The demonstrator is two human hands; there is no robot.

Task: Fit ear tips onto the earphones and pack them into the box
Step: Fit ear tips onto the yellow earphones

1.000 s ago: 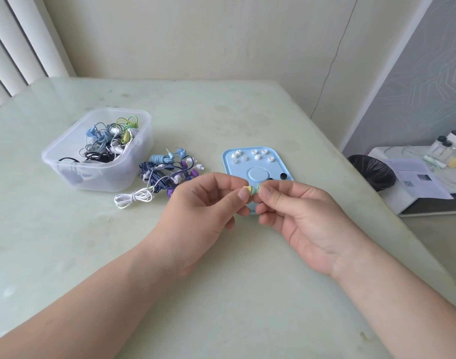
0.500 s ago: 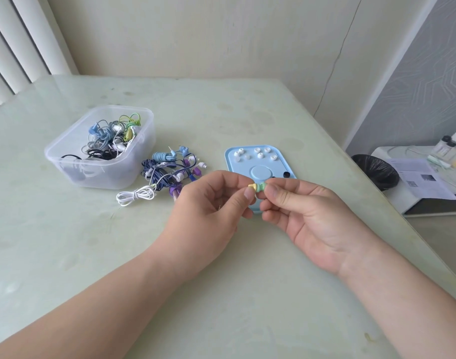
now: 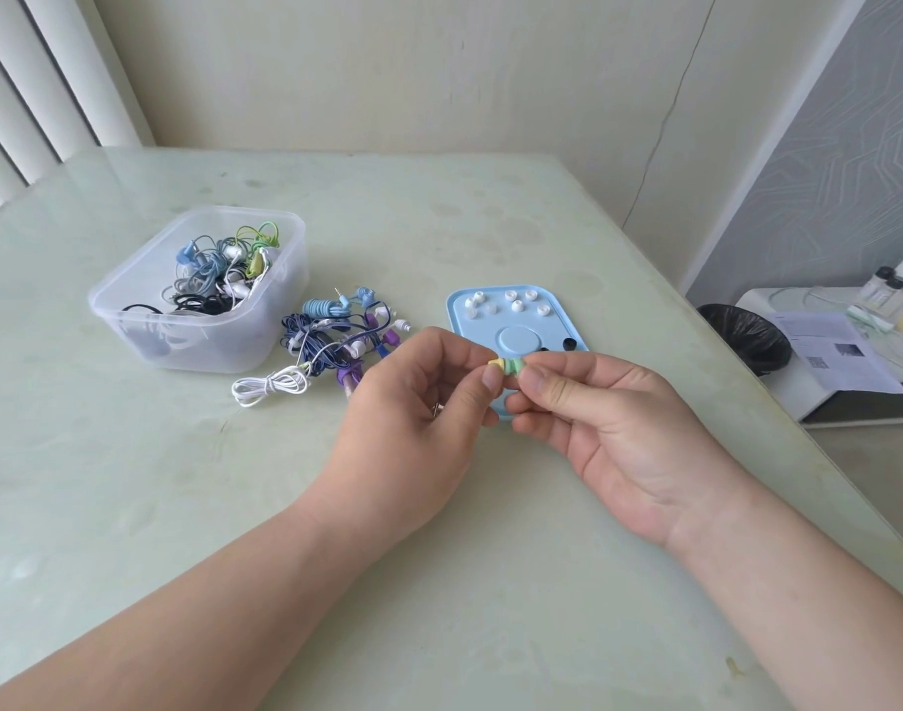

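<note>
Pinched between thumb and forefinger of the left grip [image 3: 413,423]: a yellow earphone bud [image 3: 494,362]. Pinched between thumb and forefinger of the right grip [image 3: 608,423]: a green ear tip [image 3: 514,367], touching the end of the bud. Cannot tell whether fully seated. Both held in the air above the near end of a blue tray [image 3: 557,320], with the remaining fingers of each grip curled loosely underneath.

Placed flat on the counter [image 3: 131,479], towards its right edge: the tray. Scattered along its far end: white ear tips [image 3: 516,306]. Beside its round centre recess, on the right: black ear tips [image 3: 570,344].

Set towards the left edge of the counter: a clear plastic box [image 3: 131,320], open, holding a tangle of packed earphones [image 3: 218,269]. Between box and tray, directly on the counter: a loose pile of earphones [image 3: 336,341] in blue, purple and white, with a coiled white cable [image 3: 269,387] at its near side.
</note>
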